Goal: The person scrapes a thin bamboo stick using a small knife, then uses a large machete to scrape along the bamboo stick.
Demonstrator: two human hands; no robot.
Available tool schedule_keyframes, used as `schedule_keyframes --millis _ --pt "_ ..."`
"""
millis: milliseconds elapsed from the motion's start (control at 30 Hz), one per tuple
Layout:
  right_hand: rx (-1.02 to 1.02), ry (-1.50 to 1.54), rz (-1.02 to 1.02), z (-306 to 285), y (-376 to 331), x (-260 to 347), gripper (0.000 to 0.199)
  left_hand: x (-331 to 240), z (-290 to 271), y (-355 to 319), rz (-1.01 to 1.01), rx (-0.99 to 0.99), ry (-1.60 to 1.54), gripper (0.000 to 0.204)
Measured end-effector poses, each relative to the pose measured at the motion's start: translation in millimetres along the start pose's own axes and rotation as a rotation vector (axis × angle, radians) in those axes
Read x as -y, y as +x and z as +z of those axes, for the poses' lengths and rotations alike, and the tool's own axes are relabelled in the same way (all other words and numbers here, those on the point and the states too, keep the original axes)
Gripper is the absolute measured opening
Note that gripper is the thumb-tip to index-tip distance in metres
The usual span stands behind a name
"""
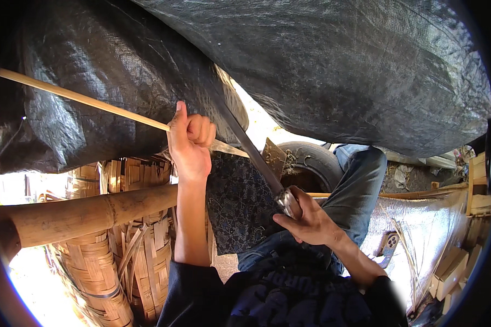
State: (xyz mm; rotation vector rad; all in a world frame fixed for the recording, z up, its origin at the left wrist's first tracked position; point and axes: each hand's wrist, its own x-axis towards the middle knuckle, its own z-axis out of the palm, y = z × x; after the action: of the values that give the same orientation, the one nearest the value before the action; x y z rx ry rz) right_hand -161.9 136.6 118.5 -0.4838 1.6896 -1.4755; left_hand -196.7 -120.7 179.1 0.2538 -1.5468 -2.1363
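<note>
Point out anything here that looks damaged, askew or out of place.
The woven bamboo basket at lower left looks frayed: loose strips stick out from its side. Otherwise nothing stands out: the left hand grips a bamboo strip, the right hand a long knife.

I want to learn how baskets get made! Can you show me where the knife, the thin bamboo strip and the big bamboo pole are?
knife [251,150], head view, middle of the dark blade.
thin bamboo strip [82,98], head view, pale middle stretch.
big bamboo pole [87,215], head view, round side.
</note>
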Motion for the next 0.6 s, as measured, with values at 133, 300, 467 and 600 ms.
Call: schedule_keyframes --millis 133,300,467,600 --pt "0.041 -0.063 -0.132 -4 13 31 0.057 -4 -4 -3 0.038 -0.085 -0.031 0.053" --pt "0.165 0.043 0.167 -2 12 45 0.037 2 1 -8 0.009 -0.125 -0.077 0.052" --pt "0.154 0.08 0.092 -18 16 71 0.026 0 10 -13 0.002 -0.053 -0.086 0.051" --pt "0.183 -0.01 0.123 -10 10 45 0.034 2 17 -10 -0.037 0.036 -0.091 0.051"
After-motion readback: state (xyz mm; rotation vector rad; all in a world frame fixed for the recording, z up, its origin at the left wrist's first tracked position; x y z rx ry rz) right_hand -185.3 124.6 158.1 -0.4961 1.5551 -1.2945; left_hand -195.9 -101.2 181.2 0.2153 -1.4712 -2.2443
